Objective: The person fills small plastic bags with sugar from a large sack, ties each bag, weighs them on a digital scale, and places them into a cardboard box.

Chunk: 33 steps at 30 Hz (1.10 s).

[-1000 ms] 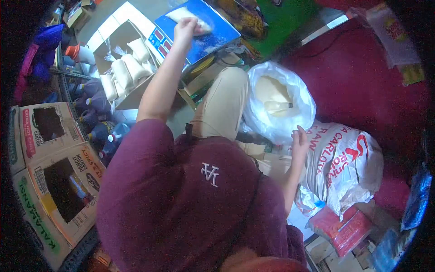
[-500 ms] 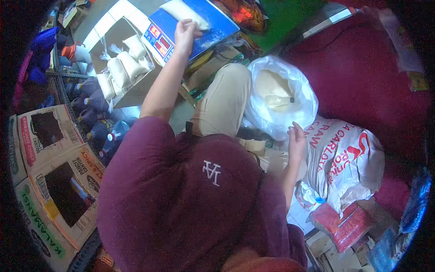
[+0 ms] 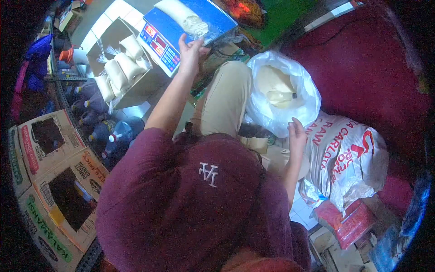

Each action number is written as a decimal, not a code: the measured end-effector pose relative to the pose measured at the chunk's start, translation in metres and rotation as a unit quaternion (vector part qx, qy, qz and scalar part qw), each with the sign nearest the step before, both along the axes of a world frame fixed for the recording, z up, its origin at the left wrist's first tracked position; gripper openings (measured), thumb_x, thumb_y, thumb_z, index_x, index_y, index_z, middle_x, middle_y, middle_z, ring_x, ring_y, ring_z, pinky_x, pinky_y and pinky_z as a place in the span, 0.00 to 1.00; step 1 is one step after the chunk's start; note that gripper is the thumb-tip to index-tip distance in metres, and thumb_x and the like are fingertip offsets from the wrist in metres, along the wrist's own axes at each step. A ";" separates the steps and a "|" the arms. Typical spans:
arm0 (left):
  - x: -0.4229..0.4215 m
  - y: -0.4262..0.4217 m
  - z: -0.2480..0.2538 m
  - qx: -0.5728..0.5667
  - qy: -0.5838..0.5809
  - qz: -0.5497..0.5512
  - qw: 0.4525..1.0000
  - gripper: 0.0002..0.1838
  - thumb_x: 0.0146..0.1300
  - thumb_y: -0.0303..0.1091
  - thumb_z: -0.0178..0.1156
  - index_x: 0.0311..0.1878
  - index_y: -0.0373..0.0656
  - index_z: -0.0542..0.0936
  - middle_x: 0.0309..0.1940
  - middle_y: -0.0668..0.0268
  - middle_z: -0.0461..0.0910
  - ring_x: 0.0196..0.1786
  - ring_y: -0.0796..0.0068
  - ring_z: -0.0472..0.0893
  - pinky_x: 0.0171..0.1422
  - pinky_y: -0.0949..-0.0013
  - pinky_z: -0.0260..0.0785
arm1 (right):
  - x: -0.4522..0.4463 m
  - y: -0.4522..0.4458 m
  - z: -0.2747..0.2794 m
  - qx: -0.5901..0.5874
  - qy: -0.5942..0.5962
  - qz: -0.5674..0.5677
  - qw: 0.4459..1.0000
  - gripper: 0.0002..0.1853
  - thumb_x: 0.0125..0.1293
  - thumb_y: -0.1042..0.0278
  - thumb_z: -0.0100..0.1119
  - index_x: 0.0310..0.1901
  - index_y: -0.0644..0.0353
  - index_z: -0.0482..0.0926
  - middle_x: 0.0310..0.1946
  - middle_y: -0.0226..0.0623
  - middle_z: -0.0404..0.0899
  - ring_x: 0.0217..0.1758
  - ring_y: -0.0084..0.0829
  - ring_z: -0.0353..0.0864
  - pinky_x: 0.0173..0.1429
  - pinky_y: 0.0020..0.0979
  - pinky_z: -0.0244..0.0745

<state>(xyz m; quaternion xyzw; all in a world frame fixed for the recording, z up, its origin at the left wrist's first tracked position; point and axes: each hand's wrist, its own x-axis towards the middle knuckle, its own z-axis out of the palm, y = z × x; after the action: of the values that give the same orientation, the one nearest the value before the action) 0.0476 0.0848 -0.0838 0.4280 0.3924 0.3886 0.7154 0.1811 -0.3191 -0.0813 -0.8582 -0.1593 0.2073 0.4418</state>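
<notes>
My left hand is at the near edge of a blue digital scale, thumb and fingers apart, holding nothing. Just beyond its fingertips, a long clear bag of pale granules lies across the scale, its loose plastic end towards the hand. The red displays are lit, but their digits are too blurred to read. My right hand is raised, fingers apart, at the near rim of an open plastic-lined sack. Pale granules and a clear scoop-like bottle with a dark cap lie inside the sack.
A cardboard box left of the scale holds several filled bags. Dark bottles and cut cartons stand at the left. A printed white sack and a red packet are at the right.
My left hand has moved off the bag towards the scale's near edge, and its fingers have opened. The bag's near end is now uncovered. My right hand has stayed beside the open sack.
</notes>
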 end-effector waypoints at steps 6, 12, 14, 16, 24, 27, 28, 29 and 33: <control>0.004 -0.036 -0.010 -0.034 -0.001 -0.035 0.999 0.45 0.58 0.34 0.62 0.70 0.40 0.42 0.37 0.62 0.74 0.30 0.75 0.76 0.41 0.71 0.68 | 0.005 0.007 -0.010 0.005 0.020 -0.007 1.000 0.16 0.65 0.67 0.56 0.53 0.61 0.76 0.35 0.36 0.79 0.38 0.22 0.76 0.46 0.25 0.71; 0.018 -0.071 0.000 -0.020 -0.003 -0.023 1.000 0.46 0.58 0.32 0.62 0.69 0.36 0.40 0.35 0.64 0.72 0.29 0.78 0.74 0.38 0.72 0.71 | 0.013 0.020 -0.017 0.007 0.029 -0.001 1.000 0.16 0.65 0.66 0.56 0.52 0.62 0.76 0.35 0.37 0.80 0.38 0.23 0.77 0.45 0.25 0.72; 0.024 -0.083 0.005 -0.027 -0.003 -0.027 0.999 0.41 0.60 0.28 0.60 0.69 0.38 0.43 0.37 0.63 0.72 0.31 0.78 0.74 0.35 0.72 0.71 | 0.021 0.024 -0.019 0.006 0.004 0.020 1.000 0.16 0.64 0.66 0.56 0.51 0.63 0.76 0.37 0.41 0.81 0.40 0.28 0.79 0.46 0.27 0.73; 0.024 -0.087 0.002 0.040 0.022 -0.079 0.996 0.39 0.60 0.25 0.58 0.68 0.38 0.45 0.39 0.62 0.72 0.33 0.77 0.74 0.37 0.73 0.71 | 0.036 0.029 -0.025 0.004 -0.038 0.048 0.998 0.17 0.64 0.65 0.56 0.51 0.65 0.76 0.42 0.48 0.80 0.44 0.37 0.81 0.48 0.31 0.74; 0.043 -0.115 0.019 0.556 0.175 -0.249 0.774 0.33 0.54 0.31 0.62 0.63 0.38 0.62 0.60 0.52 0.66 0.59 0.54 0.68 0.64 0.56 0.57 | 0.127 0.063 -0.109 -0.242 -0.210 0.214 0.923 0.14 0.59 0.67 0.50 0.45 0.54 0.80 0.45 0.42 0.80 0.49 0.40 0.79 0.54 0.42 0.70; 0.048 -0.123 0.028 0.599 0.212 -0.299 0.712 0.33 0.53 0.33 0.62 0.62 0.38 0.64 0.63 0.51 0.64 0.60 0.51 0.67 0.65 0.55 0.54 | 0.150 0.075 -0.146 -0.367 -0.208 0.314 0.851 0.15 0.62 0.65 0.45 0.46 0.52 0.79 0.48 0.38 0.79 0.56 0.37 0.74 0.59 0.40 0.65; 0.048 -0.127 0.031 0.598 0.221 -0.330 0.696 0.32 0.53 0.34 0.62 0.62 0.39 0.64 0.63 0.51 0.64 0.61 0.51 0.66 0.65 0.55 0.53 | 0.156 0.075 -0.159 -0.364 -0.205 0.314 0.853 0.15 0.62 0.65 0.45 0.46 0.52 0.79 0.48 0.38 0.79 0.56 0.37 0.74 0.59 0.40 0.65; 0.045 -0.128 0.032 0.595 0.233 -0.339 0.691 0.32 0.53 0.34 0.62 0.62 0.39 0.64 0.63 0.51 0.64 0.61 0.53 0.66 0.64 0.56 0.54 | 0.160 0.070 -0.175 -0.381 -0.233 0.318 0.836 0.16 0.63 0.64 0.43 0.47 0.53 0.79 0.50 0.37 0.77 0.59 0.36 0.71 0.63 0.41 0.60; 0.031 -0.126 0.035 0.558 0.277 -0.328 0.711 0.31 0.54 0.34 0.61 0.61 0.38 0.64 0.62 0.50 0.65 0.62 0.54 0.66 0.65 0.55 0.52 | 0.173 0.057 -0.224 -0.503 -0.149 0.339 0.781 0.18 0.65 0.62 0.40 0.49 0.54 0.78 0.57 0.35 0.73 0.68 0.33 0.61 0.69 0.43 0.47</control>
<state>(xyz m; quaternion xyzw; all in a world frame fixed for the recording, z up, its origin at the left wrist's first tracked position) 0.0786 -0.0415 -0.0485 0.9393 0.1199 0.1419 0.2884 0.3545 -0.2616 -0.3049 -0.8694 -0.3767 0.2635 -0.1812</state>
